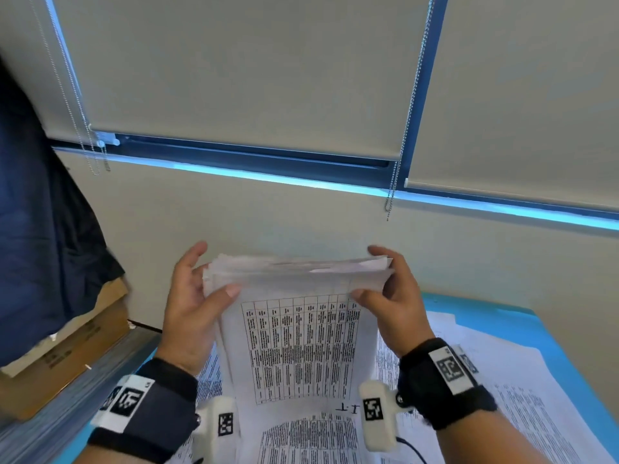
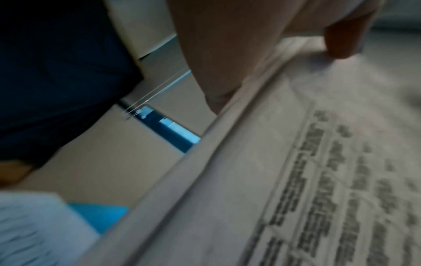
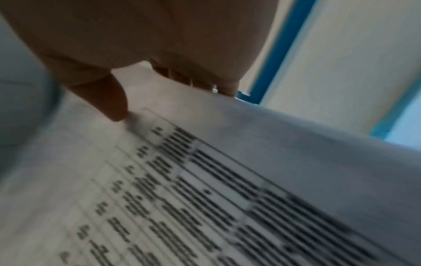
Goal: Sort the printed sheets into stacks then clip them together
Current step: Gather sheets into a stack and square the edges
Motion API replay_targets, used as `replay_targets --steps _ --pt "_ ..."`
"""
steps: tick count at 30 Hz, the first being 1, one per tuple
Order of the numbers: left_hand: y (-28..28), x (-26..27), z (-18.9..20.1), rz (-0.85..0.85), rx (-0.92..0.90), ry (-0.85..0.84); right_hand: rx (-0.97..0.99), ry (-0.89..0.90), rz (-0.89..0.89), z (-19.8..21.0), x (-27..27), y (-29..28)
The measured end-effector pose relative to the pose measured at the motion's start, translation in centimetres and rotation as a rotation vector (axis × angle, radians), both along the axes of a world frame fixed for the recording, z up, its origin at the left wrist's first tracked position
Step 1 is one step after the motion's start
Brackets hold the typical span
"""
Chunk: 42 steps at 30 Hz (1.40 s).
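Head view: my left hand (image 1: pixel 192 304) and right hand (image 1: pixel 390 296) grip a thick stack of white printed sheets (image 1: pixel 298 329) upright. Thumbs press its front; more printed pages (image 1: pixel 495 380) lie on the blue tabletop (image 1: pixel 502 316).

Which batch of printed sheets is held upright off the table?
The stack of sheets gripped between left hand and right hand; the loose sheets lie flat.

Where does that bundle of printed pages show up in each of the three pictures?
Head: the paper stack is at centre, held upright by both hands.
Left wrist: it fills the lower right.
Right wrist: it fills the lower half.
Shared landmark: the blue window frame.
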<state>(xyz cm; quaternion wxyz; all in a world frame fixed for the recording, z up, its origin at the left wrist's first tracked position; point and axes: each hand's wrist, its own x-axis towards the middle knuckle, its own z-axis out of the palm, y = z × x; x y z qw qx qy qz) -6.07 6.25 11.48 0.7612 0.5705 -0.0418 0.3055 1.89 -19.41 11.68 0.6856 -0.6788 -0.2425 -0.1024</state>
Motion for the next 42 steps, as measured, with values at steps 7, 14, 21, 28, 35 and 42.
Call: replay_targets --steps 7,14,21,28,35,42 --pt "-0.8 0.0 -5.7 0.102 0.285 0.510 -0.040 0.213 0.020 -3.8 -0.2 0.9" --pt "-3.9 0.6 -2.3 0.233 0.115 0.316 0.097 0.085 -0.219 -2.6 -1.6 3.2" --pt "-4.1 -0.3 -8.7 0.098 0.133 0.571 0.045 0.429 -0.177 -6.8 -2.4 3.8" --pt "-4.6 0.5 -7.9 0.197 0.192 0.514 0.005 0.319 -0.132 -6.6 -2.8 3.9" --pt "-5.3 1.0 -9.7 0.130 0.336 0.632 -0.099 0.437 -0.153 -9.6 -3.2 4.7" --pt "-4.1 2.2 -8.9 0.133 0.125 0.557 0.010 0.356 -0.077 -8.4 -2.1 2.8"
